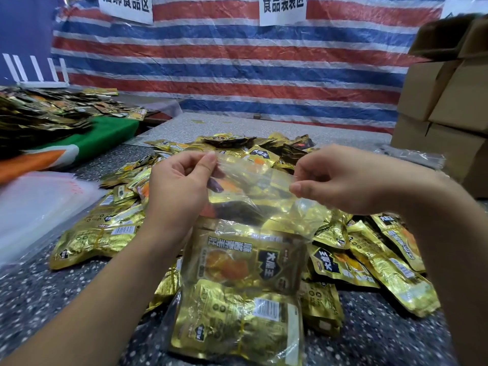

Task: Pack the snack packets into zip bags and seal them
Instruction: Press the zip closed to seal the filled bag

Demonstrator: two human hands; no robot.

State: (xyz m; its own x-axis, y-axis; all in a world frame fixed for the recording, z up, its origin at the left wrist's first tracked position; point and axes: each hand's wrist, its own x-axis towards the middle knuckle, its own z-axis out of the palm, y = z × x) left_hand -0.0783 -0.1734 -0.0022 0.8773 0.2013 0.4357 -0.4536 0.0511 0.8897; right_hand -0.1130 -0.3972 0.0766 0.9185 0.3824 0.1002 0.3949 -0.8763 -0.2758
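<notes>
we find the left hand (182, 180) and right hand (340, 180) each pinching the mouth of the filled zip bag (245, 260), held above the loose snack packets (390, 260). we advise aligning both zip tracks, then pressing firmly from one corner across.

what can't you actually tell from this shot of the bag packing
- Head view: whether the zip bag mouth is sealed; the clear film is glary between the left hand and right hand.
- How many snack packets are inside; they overlap.
- Wall signs: tops cut off by the frame edge.
- Cardboard boxes: top one blurred, contents unseen.
</notes>
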